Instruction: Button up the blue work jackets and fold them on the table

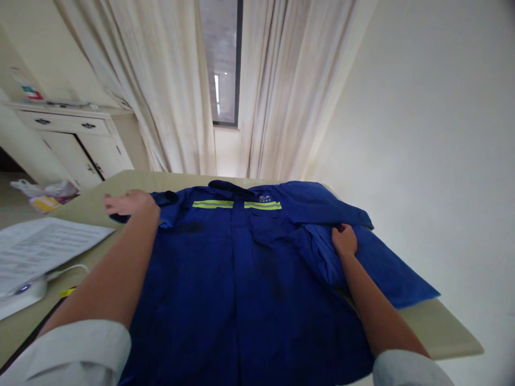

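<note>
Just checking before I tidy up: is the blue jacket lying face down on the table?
No, the jacket lies front up on the table, with both yellow strips showing across its chest.

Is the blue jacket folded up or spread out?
Mostly spread out: the blue jacket lies front up across the table, yellow stripes showing, though cloth beside the right hand is bunched.
</note>
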The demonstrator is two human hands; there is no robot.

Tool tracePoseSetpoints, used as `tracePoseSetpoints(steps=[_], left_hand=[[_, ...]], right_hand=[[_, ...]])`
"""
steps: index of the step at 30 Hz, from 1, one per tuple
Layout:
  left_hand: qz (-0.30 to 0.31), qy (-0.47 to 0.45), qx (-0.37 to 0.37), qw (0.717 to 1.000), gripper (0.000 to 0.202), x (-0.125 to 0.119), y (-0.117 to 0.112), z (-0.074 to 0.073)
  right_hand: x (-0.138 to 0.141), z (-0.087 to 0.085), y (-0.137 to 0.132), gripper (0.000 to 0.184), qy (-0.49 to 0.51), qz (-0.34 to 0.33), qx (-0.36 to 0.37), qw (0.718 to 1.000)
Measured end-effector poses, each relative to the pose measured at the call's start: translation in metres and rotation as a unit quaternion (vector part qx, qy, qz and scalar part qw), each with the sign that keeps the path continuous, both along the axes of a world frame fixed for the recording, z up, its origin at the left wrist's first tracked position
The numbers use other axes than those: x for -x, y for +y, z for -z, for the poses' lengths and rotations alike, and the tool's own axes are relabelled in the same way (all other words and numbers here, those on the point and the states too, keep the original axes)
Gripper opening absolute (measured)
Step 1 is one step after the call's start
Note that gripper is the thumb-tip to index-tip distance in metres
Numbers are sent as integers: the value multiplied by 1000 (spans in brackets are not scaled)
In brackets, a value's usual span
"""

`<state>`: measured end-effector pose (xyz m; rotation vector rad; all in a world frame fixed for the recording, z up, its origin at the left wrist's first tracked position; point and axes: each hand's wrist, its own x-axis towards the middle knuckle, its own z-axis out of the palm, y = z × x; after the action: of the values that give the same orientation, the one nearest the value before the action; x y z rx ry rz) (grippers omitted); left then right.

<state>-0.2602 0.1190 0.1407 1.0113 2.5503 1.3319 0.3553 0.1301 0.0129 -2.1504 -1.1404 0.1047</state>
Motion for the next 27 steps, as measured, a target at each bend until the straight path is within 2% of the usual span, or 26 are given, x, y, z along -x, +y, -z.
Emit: tracePoseSetpoints(steps=[2,3,6,7,9,11,13,15,17,19,20,21,23,25,27], left_hand=[[28,66,57,996,46,-20,4,20],[67,95,82,990,43,-33,8,32],[247,141,124,951,30,-74,20,69],[283,155,131,937,27,-86,24,80],[318,186,135,920,26,-104,29,99],[319,208,128,916,28,-113,34,111],[311,237,111,914,31,-114,41,118],[298,282,89,908,31,-111,48,123],[288,325,74,898,28,-107,53,128],[291,345,71,889,26,-103,56,134],[295,348,71,887,27,-102,56,136],[299,352,67,884,29,-102,56,138],[305,357,46,882,38,-101,56,141],[303,358,23,883,53,-102,56,142],[302,354,18,885,61,-103,58,143]], right_hand=[[-1,3,0,45,-5,2,-9,1000],[-1,4,0,43,-6,4,-14,1000],[-2,7,-3,36,-38,-1,-46,998],[-1,6,-4,35,-65,-7,-62,996],[5,-3,-4,33,-137,-36,-97,985],[22,-22,-3,31,-204,-95,-138,965],[55,-44,2,31,-236,-195,-174,936],[105,-61,9,32,-236,-322,-177,900],[165,-68,22,32,-235,-443,-109,858],[224,-68,42,30,-270,-514,23,814],[249,-67,55,28,-289,-520,88,799],[269,-67,69,25,-295,-521,121,792],[296,-74,99,29,-302,-508,146,793],[307,-86,126,41,-307,-456,96,830],[313,-96,146,47,-301,-391,16,869]])
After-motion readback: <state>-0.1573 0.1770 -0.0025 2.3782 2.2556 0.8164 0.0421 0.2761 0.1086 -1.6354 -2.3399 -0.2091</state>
